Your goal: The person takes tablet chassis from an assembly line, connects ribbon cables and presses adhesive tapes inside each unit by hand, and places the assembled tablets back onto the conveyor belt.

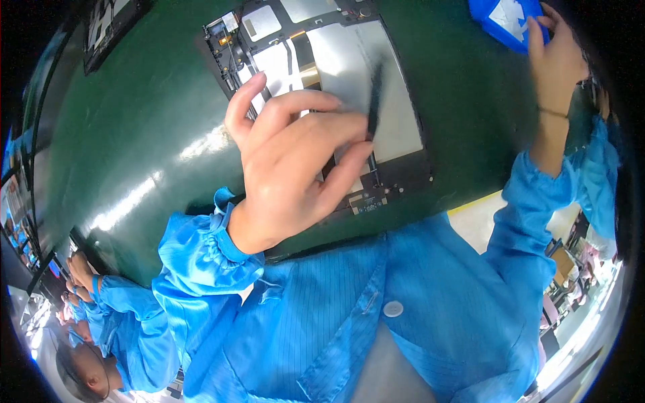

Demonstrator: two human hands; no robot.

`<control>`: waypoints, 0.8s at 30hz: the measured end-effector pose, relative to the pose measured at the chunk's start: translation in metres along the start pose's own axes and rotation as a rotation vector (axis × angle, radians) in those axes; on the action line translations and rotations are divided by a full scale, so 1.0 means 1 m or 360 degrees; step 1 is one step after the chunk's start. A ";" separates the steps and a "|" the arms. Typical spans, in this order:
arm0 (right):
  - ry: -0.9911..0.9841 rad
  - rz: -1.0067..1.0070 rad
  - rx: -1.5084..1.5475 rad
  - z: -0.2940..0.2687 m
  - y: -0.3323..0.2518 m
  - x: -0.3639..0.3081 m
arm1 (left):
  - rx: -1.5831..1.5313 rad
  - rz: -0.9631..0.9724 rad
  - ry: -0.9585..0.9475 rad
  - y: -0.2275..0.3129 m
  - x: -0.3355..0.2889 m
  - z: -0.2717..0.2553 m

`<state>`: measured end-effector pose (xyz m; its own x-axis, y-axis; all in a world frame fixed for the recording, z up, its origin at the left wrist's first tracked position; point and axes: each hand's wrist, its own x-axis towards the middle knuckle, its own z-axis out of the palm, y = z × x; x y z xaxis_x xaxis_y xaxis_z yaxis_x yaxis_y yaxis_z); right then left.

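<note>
An opened tablet-like device (pixel 403 124) lies on the green table below my left hand (pixel 295 151). It has a black frame, silver-grey panels and small circuit boards along its edges. Between thumb and forefinger, my left hand pinches a slim black stick-like thing (pixel 375 101); motion blurs it, so its exact kind does not show. The other left fingers curl over the device's middle and hide part of it. At the far right, my right hand (pixel 557 54) grips the edge of a blue tray (pixel 478 12), which holds white pieces (pixel 508 18).
The green table (pixel 127 148) reflects bright lamp light at left. Another dark device (pixel 111 30) lies at the far left edge. A co-worker in a blue sleeve (pixel 127 302) sits to my left, hands by the table. The table's near edge runs close to my jacket.
</note>
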<state>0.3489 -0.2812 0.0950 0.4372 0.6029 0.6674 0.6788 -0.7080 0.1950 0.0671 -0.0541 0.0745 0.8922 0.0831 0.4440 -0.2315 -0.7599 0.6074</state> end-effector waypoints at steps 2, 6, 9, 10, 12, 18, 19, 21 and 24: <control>-0.0017 0.0004 -0.0295 -0.022 -0.031 -0.012 | 0.0028 -0.0128 -0.0021 -0.002 0.002 0.000; -0.0437 -0.0315 0.0864 -0.073 -0.120 -0.066 | 0.0110 -0.0189 -0.0111 -0.005 0.000 0.001; -0.0593 -0.0219 0.0851 -0.109 -0.166 -0.091 | 0.0057 -0.0205 -0.0110 -0.007 -0.001 0.005; -0.0624 -0.0178 0.0902 -0.112 -0.171 -0.095 | 0.0049 -0.0199 -0.0115 -0.006 -0.001 0.004; -0.0585 -0.0139 0.0982 -0.111 -0.175 -0.102 | 0.0071 -0.0206 -0.0137 -0.006 -0.003 0.002; -0.0587 -0.0128 0.1062 -0.106 -0.181 -0.098 | 0.0082 -0.0156 -0.0075 -0.012 -0.007 0.002; -0.0585 -0.0131 0.1067 -0.106 -0.182 -0.098 | 0.0088 -0.0159 -0.0074 -0.011 -0.007 0.002; -0.0606 -0.0101 0.1076 -0.106 -0.183 -0.097 | 0.0090 -0.0177 -0.0110 -0.011 -0.007 0.000; -0.0646 -0.0064 0.1110 -0.105 -0.185 -0.094 | 0.0091 -0.0131 -0.0042 -0.013 -0.008 0.002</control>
<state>0.1210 -0.2455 0.0715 0.4939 0.8043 0.3303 0.8518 -0.3712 -0.3696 0.0642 -0.0458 0.0617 0.9173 0.1305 0.3762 -0.1350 -0.7870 0.6021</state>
